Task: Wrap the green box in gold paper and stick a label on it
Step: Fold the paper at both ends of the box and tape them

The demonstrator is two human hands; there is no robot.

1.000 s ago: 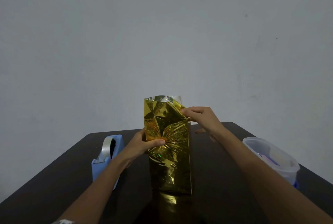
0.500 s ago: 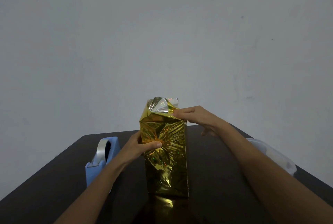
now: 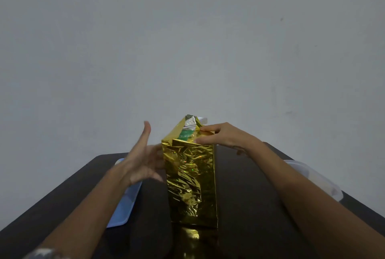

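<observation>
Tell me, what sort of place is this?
Likely a plain room used for gift wrapping: a dark table before a bare grey wall, a green box standing on it mostly covered in gold paper, and a clear plastic tub beside it.

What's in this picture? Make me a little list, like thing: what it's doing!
green box: stands upright on the table; only a bit of green shows at the top
gold paper: crinkly, covers the sides; top end not folded shut
right hand: pinches the paper at the top
left hand: open, fingers straight, blurred, beside the box's left side; cannot tell if it touches
tape dispenser: blue, on the table behind the left arm
plastic tub: clear, on the right, partly hidden by the right arm
</observation>
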